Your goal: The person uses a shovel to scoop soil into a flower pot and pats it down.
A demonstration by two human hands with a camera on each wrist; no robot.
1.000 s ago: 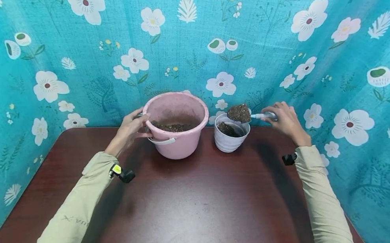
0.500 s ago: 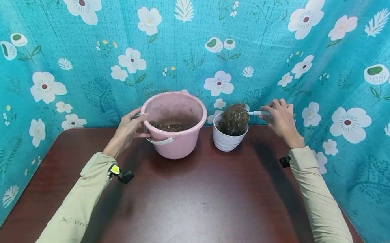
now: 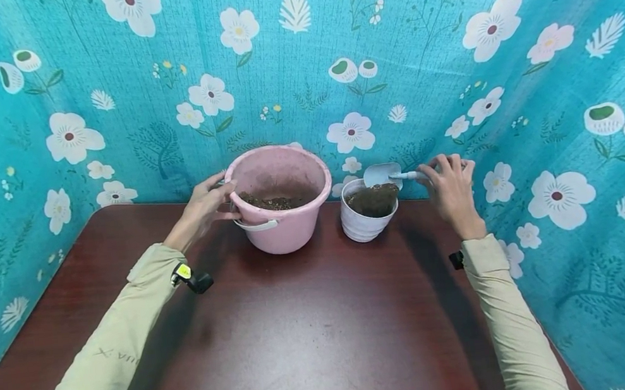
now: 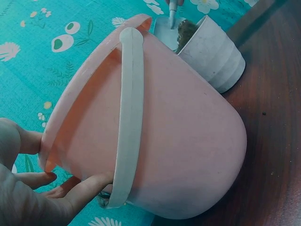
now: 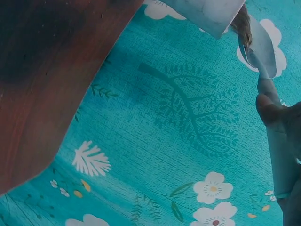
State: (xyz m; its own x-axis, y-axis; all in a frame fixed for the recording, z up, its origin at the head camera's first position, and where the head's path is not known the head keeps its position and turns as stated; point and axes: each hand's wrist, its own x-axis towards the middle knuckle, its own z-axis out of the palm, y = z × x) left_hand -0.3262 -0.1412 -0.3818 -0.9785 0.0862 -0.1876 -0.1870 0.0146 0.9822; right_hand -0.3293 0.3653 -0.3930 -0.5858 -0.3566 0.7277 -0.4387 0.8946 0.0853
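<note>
A pink bucket [image 3: 287,229] with dark soil [image 3: 276,202] inside stands at the back of the table. My left hand [image 3: 207,205] grips its rim from the left, and the fingers lie near the pale bucket handle [image 4: 130,117] in the left wrist view. To the right is a white ribbed pot [image 3: 366,226], with soil [image 3: 373,201] up near its rim. My right hand [image 3: 452,190] holds a light blue-grey garden trowel [image 3: 381,174] by its handle. Its blade is tipped over the pot, back side up, with soil falling from it in the right wrist view.
The dark red wooden table [image 3: 304,335] is glossy, with a few small specks on it. A turquoise flowered curtain [image 3: 289,83] hangs close behind the bucket and pot, and along both sides. Each wrist wears a small black camera [image 3: 201,281].
The trowel, heaped with soil a second ago, has turned over and dropped its load into the white pot. The soil there stands higher. My left hand keeps its place on the bucket.
</note>
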